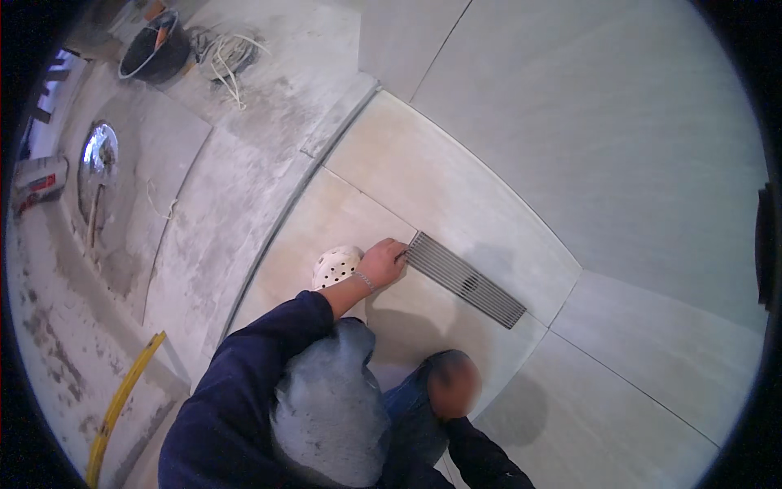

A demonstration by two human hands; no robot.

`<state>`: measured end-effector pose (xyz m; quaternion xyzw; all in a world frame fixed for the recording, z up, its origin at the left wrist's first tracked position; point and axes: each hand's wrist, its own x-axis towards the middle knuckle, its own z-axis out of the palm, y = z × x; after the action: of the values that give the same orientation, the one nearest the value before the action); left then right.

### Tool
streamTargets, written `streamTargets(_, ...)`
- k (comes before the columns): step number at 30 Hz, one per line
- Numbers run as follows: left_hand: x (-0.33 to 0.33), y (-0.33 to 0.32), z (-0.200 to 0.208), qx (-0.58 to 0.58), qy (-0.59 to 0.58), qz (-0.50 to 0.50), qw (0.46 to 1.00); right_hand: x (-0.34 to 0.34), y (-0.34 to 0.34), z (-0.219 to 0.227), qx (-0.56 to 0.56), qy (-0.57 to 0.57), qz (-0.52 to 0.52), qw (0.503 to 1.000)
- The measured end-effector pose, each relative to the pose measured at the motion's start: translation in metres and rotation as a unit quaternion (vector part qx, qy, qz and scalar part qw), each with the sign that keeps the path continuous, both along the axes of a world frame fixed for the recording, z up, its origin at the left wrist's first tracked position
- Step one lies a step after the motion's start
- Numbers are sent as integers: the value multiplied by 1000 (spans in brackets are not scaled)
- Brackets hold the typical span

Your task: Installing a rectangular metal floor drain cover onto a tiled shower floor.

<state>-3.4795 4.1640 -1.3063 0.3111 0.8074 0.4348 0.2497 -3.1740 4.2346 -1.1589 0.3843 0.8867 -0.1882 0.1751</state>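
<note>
A long slotted metal drain grate (444, 266) lies in the pale tiled floor, with a dark spot on its slats toward the right end. My left hand (381, 265), a chain bracelet at its wrist, is at the grate's left end. Its fingers are closed in a pinch around something small and dark, too hidden to name. My right hand (454, 387) is smeared by motion over my right knee, apart from the grate; its fingers cannot be made out. Under my left forearm shows a white clog with holes (336, 267).
Large grey tiles (586, 122) cover the walls ahead and to the right. Past the tiled floor's left edge, dusty rough floor holds a black bucket (153, 50), a tangle of pale cord (228, 69), a round shiny piece (99, 155), a bag (39, 181) and a yellow strip (122, 399).
</note>
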Motion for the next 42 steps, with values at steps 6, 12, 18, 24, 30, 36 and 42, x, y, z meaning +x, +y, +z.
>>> streamTargets(6,0,2,2,19,9,1,1000,-3,0,2,0,-15,-10,1000)
streamTargets(12,-1,2,4,10,13,-3,1000,-8,-1,8,-6,-23,-10,1000)
streamTargets(18,0,3,4,9,5,-10,1000,-6,0,9,-5,-5,-9,1000)
streamTargets(24,3,7,0,14,30,-10,999,-7,8,14,-20,-16,-16,1000)
streamTargets(30,1,7,0,-9,30,-24,999,-5,11,14,-22,-25,-16,999)
streamTargets(36,2,12,2,13,57,-38,998,-3,15,15,-26,-50,-25,998)
streamTargets(42,3,13,8,2,40,-27,999,-1,17,15,-31,-51,-29,998)
